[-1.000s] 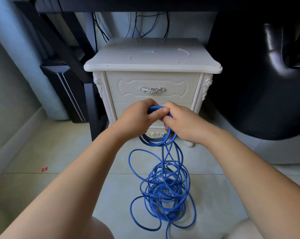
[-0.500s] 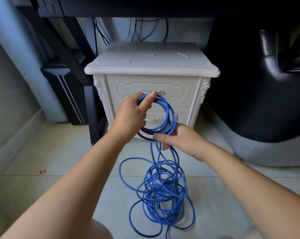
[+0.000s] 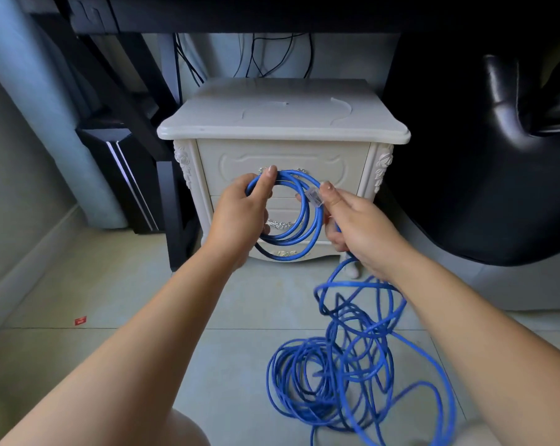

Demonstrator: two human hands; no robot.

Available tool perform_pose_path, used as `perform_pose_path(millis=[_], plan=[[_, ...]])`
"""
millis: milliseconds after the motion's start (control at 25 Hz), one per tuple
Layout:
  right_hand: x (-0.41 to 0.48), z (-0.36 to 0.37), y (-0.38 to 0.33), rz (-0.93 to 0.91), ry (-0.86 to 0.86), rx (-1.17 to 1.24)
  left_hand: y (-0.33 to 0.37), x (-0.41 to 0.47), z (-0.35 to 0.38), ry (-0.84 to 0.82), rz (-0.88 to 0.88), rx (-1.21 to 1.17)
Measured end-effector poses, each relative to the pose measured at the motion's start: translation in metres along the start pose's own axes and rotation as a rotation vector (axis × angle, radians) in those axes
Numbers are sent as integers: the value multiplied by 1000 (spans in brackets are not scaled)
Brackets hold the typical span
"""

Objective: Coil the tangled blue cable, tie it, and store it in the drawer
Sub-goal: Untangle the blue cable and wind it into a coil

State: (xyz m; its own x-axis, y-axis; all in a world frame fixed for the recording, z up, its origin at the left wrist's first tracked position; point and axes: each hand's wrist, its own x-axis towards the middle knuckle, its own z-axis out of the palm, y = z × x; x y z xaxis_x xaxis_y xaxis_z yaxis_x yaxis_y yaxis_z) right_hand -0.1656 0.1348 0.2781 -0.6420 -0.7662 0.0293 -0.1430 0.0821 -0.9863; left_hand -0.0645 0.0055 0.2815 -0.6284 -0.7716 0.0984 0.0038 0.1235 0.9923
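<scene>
The blue cable (image 3: 307,233) forms a small coil of several loops, held up in front of the white nightstand (image 3: 283,123). My left hand (image 3: 240,217) grips the coil's left side, thumb on top. My right hand (image 3: 359,226) holds the coil's right side, pinching the clear plug (image 3: 314,197) against it while the loose cable runs through its fingers. The rest of the blue cable lies tangled in a heap on the floor tiles, below my right forearm. The top drawer (image 3: 283,165) and the lower drawer (image 3: 282,217) are both closed.
A black leather chair (image 3: 497,140) fills the right side. Dark desk legs (image 3: 172,204) and a black box stand left of the nightstand. Black wires hang behind it. A small red scrap (image 3: 80,320) lies on the tiles at left.
The coil has widened and risen slightly. My right hand came up from below to the coil's right side with the plug. The floor tangle now lies further right in view.
</scene>
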Motion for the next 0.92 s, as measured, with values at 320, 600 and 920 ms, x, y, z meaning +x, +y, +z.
perform_pose_path(millis=[320,600,920], plan=[[-4,8,11,64,-228,344,-9,0,13,154,-168,-74],[-2,15,12,100,16,81,-18,-7,17,21,-180,-230],[2,17,8,52,73,-286,-21,-18,23,36,-24,-89]])
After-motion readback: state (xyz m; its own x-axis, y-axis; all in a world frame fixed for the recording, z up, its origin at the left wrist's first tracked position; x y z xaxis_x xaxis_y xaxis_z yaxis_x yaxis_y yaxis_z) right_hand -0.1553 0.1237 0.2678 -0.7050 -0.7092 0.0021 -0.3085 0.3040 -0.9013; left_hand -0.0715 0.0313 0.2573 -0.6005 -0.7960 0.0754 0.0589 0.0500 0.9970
